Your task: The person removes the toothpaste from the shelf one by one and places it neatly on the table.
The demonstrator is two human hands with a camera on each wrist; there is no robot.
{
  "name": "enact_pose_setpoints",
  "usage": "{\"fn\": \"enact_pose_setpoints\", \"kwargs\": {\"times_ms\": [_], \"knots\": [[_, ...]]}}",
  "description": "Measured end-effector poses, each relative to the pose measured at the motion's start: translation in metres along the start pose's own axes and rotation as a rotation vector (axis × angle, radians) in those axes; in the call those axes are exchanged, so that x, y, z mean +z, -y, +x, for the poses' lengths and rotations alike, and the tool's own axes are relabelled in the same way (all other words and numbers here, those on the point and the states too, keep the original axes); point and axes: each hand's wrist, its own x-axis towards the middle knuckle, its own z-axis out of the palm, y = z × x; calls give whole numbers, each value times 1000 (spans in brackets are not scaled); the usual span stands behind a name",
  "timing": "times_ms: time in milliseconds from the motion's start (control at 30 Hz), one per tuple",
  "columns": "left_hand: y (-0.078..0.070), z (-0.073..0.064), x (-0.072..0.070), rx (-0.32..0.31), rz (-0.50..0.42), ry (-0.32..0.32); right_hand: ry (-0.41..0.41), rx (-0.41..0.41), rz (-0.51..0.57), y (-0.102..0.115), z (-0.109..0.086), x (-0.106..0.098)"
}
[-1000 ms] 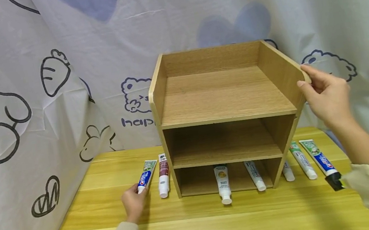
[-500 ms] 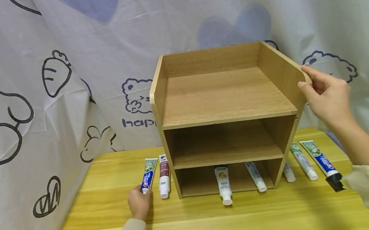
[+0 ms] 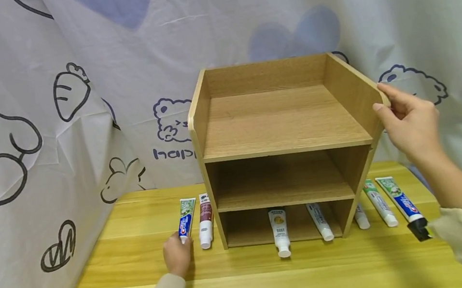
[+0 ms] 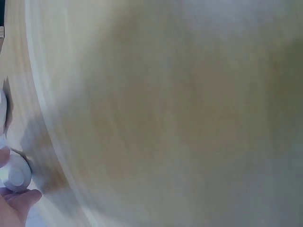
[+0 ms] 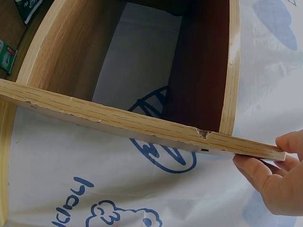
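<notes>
In the head view my left hand [image 3: 178,257] pinches the lower, cap end of a blue and green toothpaste tube [image 3: 186,218] lying at the left of the shelf. The left wrist view shows thumb and finger on either side of its round white cap [image 4: 16,176]. A maroon and white toothpaste tube [image 3: 205,218] lies just right of it, beside the shelf. Up at the right, my right hand [image 3: 415,123] grips the front corner of the side panel of a wooden shelf unit [image 3: 284,117]. In the right wrist view the thumb and fingers hold both faces of that panel edge.
From the bottom compartment a white tube [image 3: 279,230] and a second, narrower tube [image 3: 320,221] stick out, caps forward. Right of the unit lie a green and white tube [image 3: 380,202], a black-capped blue tube [image 3: 402,201] and a partly hidden tube [image 3: 361,217]. A patterned curtain [image 3: 120,105] hangs behind.
My left hand has moved slightly right, and the blue and green tube with it, its angle now a little steeper. The right hand keeps its hold on the shelf unit.
</notes>
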Motion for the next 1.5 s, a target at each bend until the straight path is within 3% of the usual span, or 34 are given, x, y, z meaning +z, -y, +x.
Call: {"fn": "enact_pose_setpoints", "kwargs": {"times_ms": [100,267,467,567,800,967,1500], "knots": [[2,-1,-3,20,-12,10,4,1,-7,0,0,0],[5,-4,-9,76,-15,-25,22,2,-23,0,1,1],[1,-14,-12,132,-58,-81,-11,-35,45,0,2,2],[-3,-21,-13,156,-88,-73,-33,-56,74,0,2,2],[-11,-34,-14,61,-98,8,-36,-45,60,1,1,1],[-18,-44,-13,30,-122,49,-39,-39,60,2,-1,0],[-27,-67,-11,45,-161,128,-32,-29,69,2,0,2]]}}
